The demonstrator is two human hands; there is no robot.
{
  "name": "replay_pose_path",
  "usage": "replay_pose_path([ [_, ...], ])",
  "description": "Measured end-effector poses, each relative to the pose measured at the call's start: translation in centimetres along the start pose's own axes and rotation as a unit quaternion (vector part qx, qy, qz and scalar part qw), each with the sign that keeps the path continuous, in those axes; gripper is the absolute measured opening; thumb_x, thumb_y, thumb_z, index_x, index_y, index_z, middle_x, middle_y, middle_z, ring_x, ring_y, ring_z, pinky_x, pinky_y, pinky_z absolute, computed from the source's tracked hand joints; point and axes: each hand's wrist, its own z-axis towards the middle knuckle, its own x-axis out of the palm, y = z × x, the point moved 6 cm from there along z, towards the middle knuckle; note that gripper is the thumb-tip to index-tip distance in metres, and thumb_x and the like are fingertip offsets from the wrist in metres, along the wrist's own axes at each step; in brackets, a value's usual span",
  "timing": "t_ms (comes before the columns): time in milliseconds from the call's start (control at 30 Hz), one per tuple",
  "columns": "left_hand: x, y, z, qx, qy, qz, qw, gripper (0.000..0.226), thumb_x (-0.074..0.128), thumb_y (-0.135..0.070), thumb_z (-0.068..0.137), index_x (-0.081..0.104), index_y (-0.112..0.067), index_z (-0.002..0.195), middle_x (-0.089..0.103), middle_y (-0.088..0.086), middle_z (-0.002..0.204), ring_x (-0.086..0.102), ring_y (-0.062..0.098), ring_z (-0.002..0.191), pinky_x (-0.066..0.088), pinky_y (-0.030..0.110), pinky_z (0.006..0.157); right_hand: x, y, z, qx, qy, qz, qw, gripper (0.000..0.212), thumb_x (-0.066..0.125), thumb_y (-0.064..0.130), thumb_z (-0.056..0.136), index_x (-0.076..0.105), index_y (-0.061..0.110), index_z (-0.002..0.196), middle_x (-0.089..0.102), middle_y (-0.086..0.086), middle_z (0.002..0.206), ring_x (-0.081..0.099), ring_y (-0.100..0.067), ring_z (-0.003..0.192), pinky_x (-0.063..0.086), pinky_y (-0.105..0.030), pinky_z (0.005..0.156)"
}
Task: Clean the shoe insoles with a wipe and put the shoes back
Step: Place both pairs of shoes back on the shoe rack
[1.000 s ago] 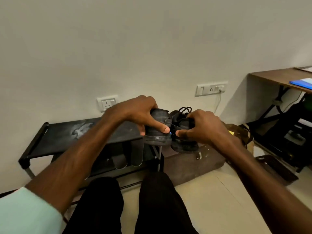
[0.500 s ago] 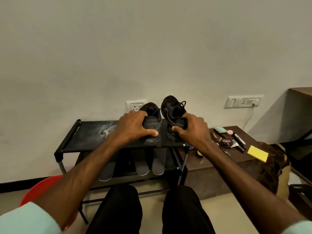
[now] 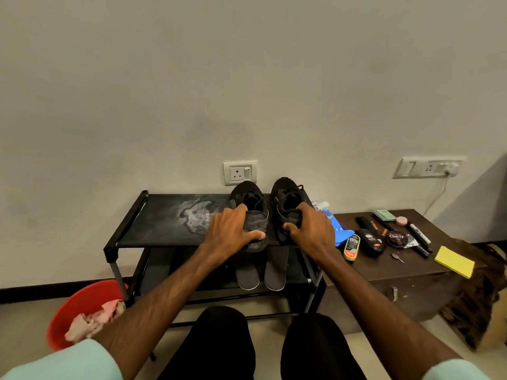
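Two black shoes stand side by side, toes to the wall, on the top shelf of a black shoe rack (image 3: 153, 229). My left hand (image 3: 230, 234) grips the heel of the left shoe (image 3: 251, 200). My right hand (image 3: 312, 231) grips the heel of the right shoe (image 3: 285, 196). Two dark insoles (image 3: 260, 272) lean on the lower shelf, below the shoes. A blue wipe pack (image 3: 338, 229) lies just right of my right hand.
A low brown chest (image 3: 406, 272) to the right carries shoe polish tins, markers, and a yellow pad (image 3: 454, 261). A red bucket (image 3: 79, 305) with crumpled wipes stands at the lower left. My knees are below the rack. The top shelf has a pale stain.
Both hands carried the shoes from in front of the rack onto its top shelf and set them down. The view shifted, so the rack now sits in the centre.
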Motion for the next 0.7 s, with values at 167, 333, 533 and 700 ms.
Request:
replay_pose_path([
  [167,0.4,-0.3,0.0,-0.001,-0.016,-0.005,1.000,0.061,0.072,-0.069,0.076,0.051,-0.019,0.105,0.067,0.002,0.100,0.063,0.021,0.089,0.048,0.033,0.076,0.1,-0.3,0.2,0.002,-0.006,-0.003,1.000,0.045,0.074,0.041,0.091,0.054,0.018,0.125,0.070,-0.007,0.110,0.066,-0.027,0.102,0.058,-0.044,0.086],
  [333,0.3,-0.7,0.2,-0.021,0.013,0.007,1.000,0.063,0.073,-0.067,0.077,0.051,-0.016,0.108,0.066,0.008,0.108,0.063,0.031,0.100,0.053,0.041,0.081,0.5,-0.4,0.2,0.016,0.015,-0.015,1.000,0.049,0.072,0.041,0.094,0.050,0.017,0.130,0.068,-0.009,0.117,0.065,-0.030,0.107,0.057,-0.046,0.088],
  [533,-0.4,-1.2,-0.5,-0.035,0.025,0.010,0.999,0.067,0.072,-0.062,0.081,0.046,-0.014,0.120,0.066,0.011,0.116,0.064,0.033,0.107,0.054,0.046,0.087,0.5,0.5,-1.1,0.015,0.010,0.014,1.000,0.063,0.070,0.020,0.094,0.036,0.014,0.146,0.057,-0.019,0.132,0.059,-0.036,0.117,0.053,-0.050,0.096],
  [700,-1.8,-0.9,-2.6,-0.009,-0.013,-0.022,1.000,0.066,0.069,-0.047,0.090,0.037,-0.014,0.137,0.067,0.014,0.118,0.066,0.033,0.105,0.054,0.046,0.088,-1.3,4.7,-4.3,-0.070,-0.092,0.054,0.992,0.057,0.063,0.003,0.089,0.045,0.008,0.143,0.043,-0.016,0.149,0.048,-0.033,0.135,0.048,-0.045,0.107],
])
